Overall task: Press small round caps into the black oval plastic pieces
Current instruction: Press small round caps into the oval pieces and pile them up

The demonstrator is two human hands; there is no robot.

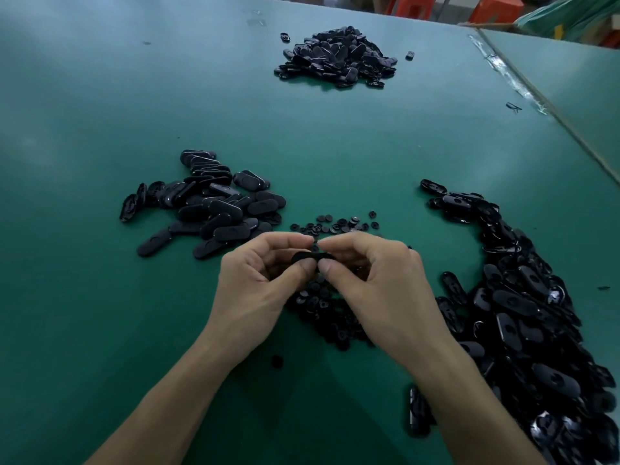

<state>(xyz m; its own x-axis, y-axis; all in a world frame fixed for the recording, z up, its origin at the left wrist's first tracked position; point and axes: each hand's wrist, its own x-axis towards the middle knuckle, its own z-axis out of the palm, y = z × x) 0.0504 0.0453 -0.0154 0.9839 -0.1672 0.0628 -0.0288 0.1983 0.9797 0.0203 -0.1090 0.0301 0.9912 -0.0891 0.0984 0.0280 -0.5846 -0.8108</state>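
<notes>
Over loose caps [335, 226]: oval piece [310, 256] pinched between left hand [258, 283] and right hand [379, 283], thumbs together, seemingly to press a cap home.

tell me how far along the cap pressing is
Likely done: the smaller pile of oval pieces on the left. In hand: the left hand and right hand pinch one oval piece. Left: the large heap on the right, the far pile and loose round caps, so most remains.
</notes>
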